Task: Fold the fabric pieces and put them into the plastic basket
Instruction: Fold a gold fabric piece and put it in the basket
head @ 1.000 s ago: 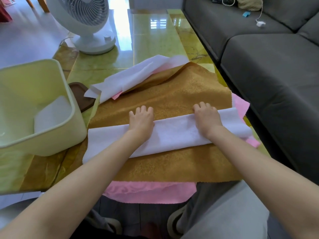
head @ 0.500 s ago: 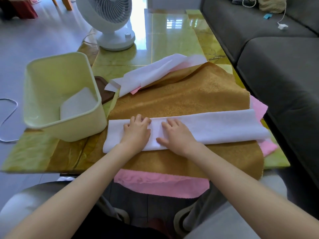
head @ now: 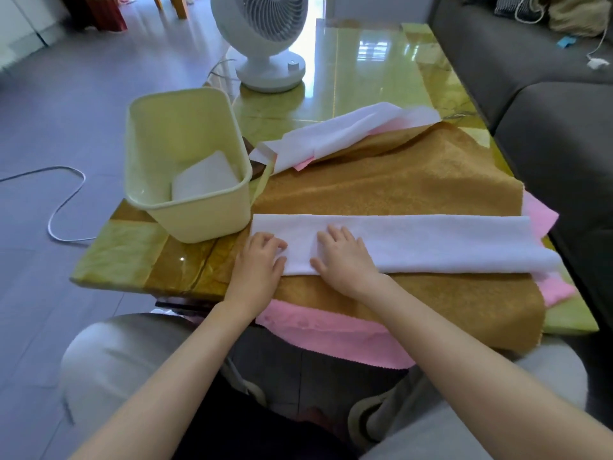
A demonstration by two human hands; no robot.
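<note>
Green glossy bench (head: 374, 78) carries a gold cloth (head: 414, 180) spread over a pink cloth (head: 331, 336). At its left stands the plastic basket (head: 199, 220), a folded white piece (head: 205, 177) inside. A long white strip (head: 431, 240) lies across the gold cloth's near part. The right hand (head: 343, 257) presses it flat, fingers spread; the left hand (head: 260, 260) curls its fingers round the strip's left end.

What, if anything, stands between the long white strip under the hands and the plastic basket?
Nothing visible. The plastic basket stands open-topped just left of the white strip, whose left end the left hand grips; the right hand lies flat on it. One folded white piece lies inside, leaving room.
</note>
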